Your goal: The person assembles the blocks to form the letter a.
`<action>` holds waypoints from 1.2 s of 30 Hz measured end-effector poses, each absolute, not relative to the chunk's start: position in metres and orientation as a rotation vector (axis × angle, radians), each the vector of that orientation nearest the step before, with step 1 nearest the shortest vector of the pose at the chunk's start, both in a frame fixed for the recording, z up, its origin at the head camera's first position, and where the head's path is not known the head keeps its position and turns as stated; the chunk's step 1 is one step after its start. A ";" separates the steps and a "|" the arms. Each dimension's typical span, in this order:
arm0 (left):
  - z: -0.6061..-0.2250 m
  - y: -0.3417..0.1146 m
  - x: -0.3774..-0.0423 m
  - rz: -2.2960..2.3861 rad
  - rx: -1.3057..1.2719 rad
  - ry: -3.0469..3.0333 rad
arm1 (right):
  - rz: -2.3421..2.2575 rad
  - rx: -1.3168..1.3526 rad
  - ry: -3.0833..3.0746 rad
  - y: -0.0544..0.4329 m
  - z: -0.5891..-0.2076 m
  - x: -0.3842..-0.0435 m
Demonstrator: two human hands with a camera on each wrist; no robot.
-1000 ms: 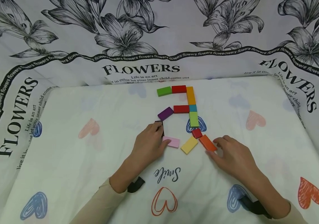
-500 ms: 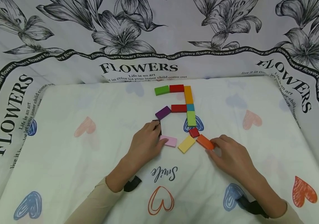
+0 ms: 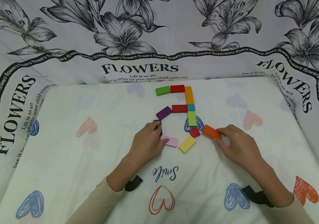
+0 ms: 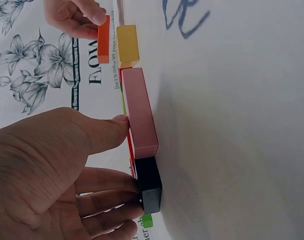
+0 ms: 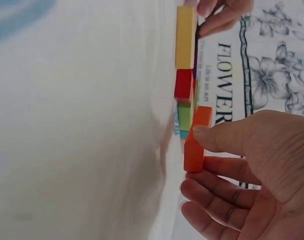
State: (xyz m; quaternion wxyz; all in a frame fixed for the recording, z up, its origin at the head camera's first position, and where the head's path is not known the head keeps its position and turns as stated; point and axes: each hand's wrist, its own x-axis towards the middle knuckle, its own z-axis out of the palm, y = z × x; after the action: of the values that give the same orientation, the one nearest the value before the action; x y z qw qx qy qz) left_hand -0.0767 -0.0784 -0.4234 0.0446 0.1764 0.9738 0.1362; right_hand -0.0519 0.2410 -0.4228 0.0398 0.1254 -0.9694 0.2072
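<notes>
Between thumb and fingers, my right hand (image 3: 240, 144) pinches an orange block (image 3: 211, 131). In the right wrist view the thumb presses its side, and it appears raised off the sheet. My left hand (image 3: 147, 140) has its fingers against a black block (image 4: 149, 185) and its thumb against a pink block (image 4: 140, 112). From the head view the fingers hide most of the black block. A yellow block (image 3: 187, 144) lies to the right of the pink one, with a small red block (image 3: 195, 132) just beyond it.
A light green block (image 3: 191, 119), a blue block (image 3: 191, 107) and an amber block (image 3: 189, 95) form a column. Red blocks (image 3: 179, 108), a purple block (image 3: 164, 112) and a green block (image 3: 163, 91) continue the outline. Everything rests on a printed white sheet (image 3: 114, 109).
My right hand has closed on the orange block and moved it away from the yellow block, up and to the right, turning it flatter. My left hand stays in place.
</notes>
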 end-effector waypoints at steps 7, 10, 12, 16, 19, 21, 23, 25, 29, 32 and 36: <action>-0.423 -0.079 -0.079 0.398 0.536 2.969 | 0.706 0.403 -3.056 0.238 -0.426 -0.065; -0.423 -0.079 -0.079 0.395 0.538 2.968 | 0.700 0.399 -3.101 0.235 -0.428 -0.067; -0.423 -0.078 -0.078 0.402 0.544 2.964 | 0.682 0.394 -3.119 0.233 -0.429 -0.067; -0.424 -0.078 -0.077 0.410 0.543 2.959 | 0.671 0.392 -3.124 0.230 -0.429 -0.065; -0.423 -0.078 -0.076 0.405 0.533 2.965 | 0.669 0.400 -3.115 0.228 -0.429 -0.064; -0.423 -0.078 -0.076 0.403 0.530 2.967 | 0.666 0.403 -3.112 0.227 -0.429 -0.064; -0.422 -0.079 -0.076 0.405 0.531 2.967 | 0.661 0.405 -3.114 0.226 -0.428 -0.064; -0.421 -0.079 -0.076 0.407 0.532 2.966 | 0.660 0.407 -3.123 0.225 -0.428 -0.063; -0.421 -0.079 -0.076 0.412 0.531 2.964 | 0.647 0.409 -3.147 0.224 -0.427 -0.062; -0.421 -0.079 -0.076 0.413 0.529 2.963 | 0.620 0.402 -3.165 0.223 -0.424 -0.060; -0.421 -0.078 -0.076 0.414 0.525 2.959 | 0.587 0.392 -3.184 0.224 -0.420 -0.058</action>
State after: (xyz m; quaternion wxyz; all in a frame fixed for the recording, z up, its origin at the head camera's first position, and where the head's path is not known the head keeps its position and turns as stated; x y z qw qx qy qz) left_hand -0.0762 -0.0784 -0.4212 0.0539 0.1727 0.9740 0.1363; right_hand -0.0580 0.2242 -0.4204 -0.0598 0.1198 -0.9746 0.1797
